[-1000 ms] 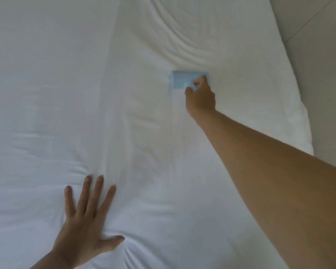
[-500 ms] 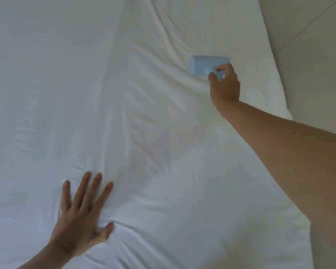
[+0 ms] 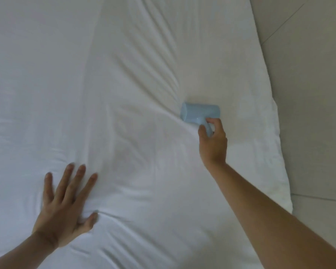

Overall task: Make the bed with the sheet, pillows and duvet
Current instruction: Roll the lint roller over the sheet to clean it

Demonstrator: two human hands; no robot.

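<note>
While your left hand (image 3: 63,206) presses flat on the white cotton sheet (image 3: 124,94), your right hand (image 3: 212,141) grips the pale-blue plastic T-shaped roller (image 3: 200,112), its head lying crosswise, far-right of the left.

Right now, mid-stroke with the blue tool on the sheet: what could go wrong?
1. The blue handheld tool has creases fanning out above it; pushing on could press them into the white sheet rather than clear them.
2. The left hand only presses flat, so the fabric may slide and bunch.
3. The right hand works near the bed's right edge; a stroke could overrun.
</note>
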